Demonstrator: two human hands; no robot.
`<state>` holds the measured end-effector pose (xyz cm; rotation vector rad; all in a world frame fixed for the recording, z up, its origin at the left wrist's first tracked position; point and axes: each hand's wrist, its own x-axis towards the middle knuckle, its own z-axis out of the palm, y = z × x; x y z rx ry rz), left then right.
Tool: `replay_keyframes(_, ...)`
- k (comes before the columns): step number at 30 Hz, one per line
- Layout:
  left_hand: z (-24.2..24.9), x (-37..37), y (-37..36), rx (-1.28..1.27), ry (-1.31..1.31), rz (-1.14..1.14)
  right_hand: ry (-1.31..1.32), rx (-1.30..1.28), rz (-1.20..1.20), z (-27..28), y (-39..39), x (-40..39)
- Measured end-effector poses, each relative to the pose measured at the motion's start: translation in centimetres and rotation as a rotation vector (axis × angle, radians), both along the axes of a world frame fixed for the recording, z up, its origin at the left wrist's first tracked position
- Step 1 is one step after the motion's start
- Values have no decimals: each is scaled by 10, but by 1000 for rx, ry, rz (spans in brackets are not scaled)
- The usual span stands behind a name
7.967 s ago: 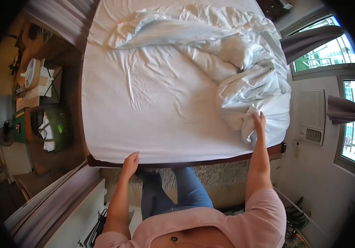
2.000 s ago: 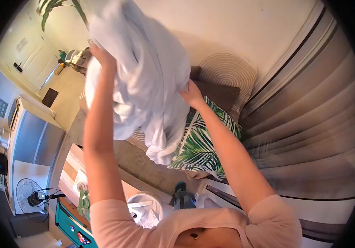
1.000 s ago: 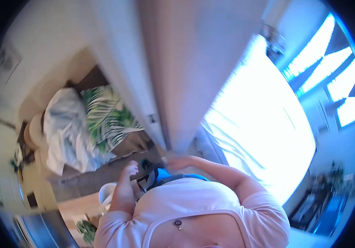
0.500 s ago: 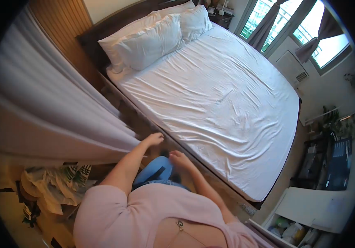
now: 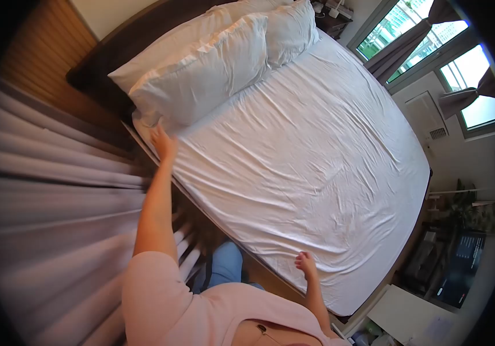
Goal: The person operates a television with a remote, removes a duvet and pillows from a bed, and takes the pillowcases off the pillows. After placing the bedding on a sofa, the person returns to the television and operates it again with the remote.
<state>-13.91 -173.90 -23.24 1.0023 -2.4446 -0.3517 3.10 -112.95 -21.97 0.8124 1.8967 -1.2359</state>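
Note:
My left hand [image 5: 164, 144] is stretched out to the near corner of the bed, fingers extended and apart, with its fingertips at the lower corner of the front pillow [image 5: 201, 75]. It overlaps the edge of the white fitted sheet [image 5: 293, 144] in this view. My right hand [image 5: 305, 264] hovers over the near side of the bed, empty, its fingers loosely bent and apart. Wrinkles run across the sheet, mostly toward the foot end. More white pillows [image 5: 291, 34] lean by the dark headboard [image 5: 100, 72].
Long pale curtains [image 5: 57, 225] hang close along my left side. A nightstand [image 5: 334, 23] stands beyond the bed's head, near the windows. Past the foot are a television [image 5: 461, 268] and an open white cabinet [image 5: 412, 317].
I have come nearer the headboard. My left hand has reached forward from beside the bed to the pillow corner; my right hand has moved right, out over the sheet.

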Motion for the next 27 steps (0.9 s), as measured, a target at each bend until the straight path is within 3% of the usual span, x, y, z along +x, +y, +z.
replay_keyframes(1,49,-24,-8,-64,69,16,49,-10,-53,-2,-2,-17)
replay_keyframes(3,92,-71,-37,-144,42,140,149,7,-93,4,-18,-44)
replay_keyframes(6,111,-119,-78,-111,-124,248,181,-44,-28,4,-48,-62)
replay_keyframes(9,105,-141,-106,236,-260,22,102,-58,167,-8,-57,-42)
replay_keyframes(10,84,-140,-107,155,-27,-85,72,-50,228,-11,-57,-32)
replay_keyframes(13,40,-132,-48,180,28,-396,82,57,425,-27,-38,1)
replay_keyframes(15,11,-109,34,304,36,-746,109,117,467,-30,-23,4)
replay_keyframes(16,20,-86,83,269,-486,-848,112,129,439,-28,-16,1)
replay_keyframes(18,11,-18,197,56,-248,-1142,85,109,370,-32,3,-11)
replay_keyframes(19,43,14,237,171,-359,-1386,91,91,227,-28,8,-21)
replay_keyframes(20,45,50,274,547,-47,-1499,95,75,81,-25,13,-33)
replay_keyframes(21,73,74,293,752,-783,-1600,96,62,-68,-17,13,-48)
replay_keyframes(22,98,98,309,980,-936,-1577,105,38,-230,-20,17,-59)
replay_keyframes(23,97,107,313,980,-903,-1659,109,20,-394,-25,21,-71)
replay_keyframes(25,83,130,315,997,-847,-1836,88,-12,-456,-37,29,-86)
replay_keyframes(27,7,130,289,850,-574,-1703,83,-171,-311,-41,16,-87)
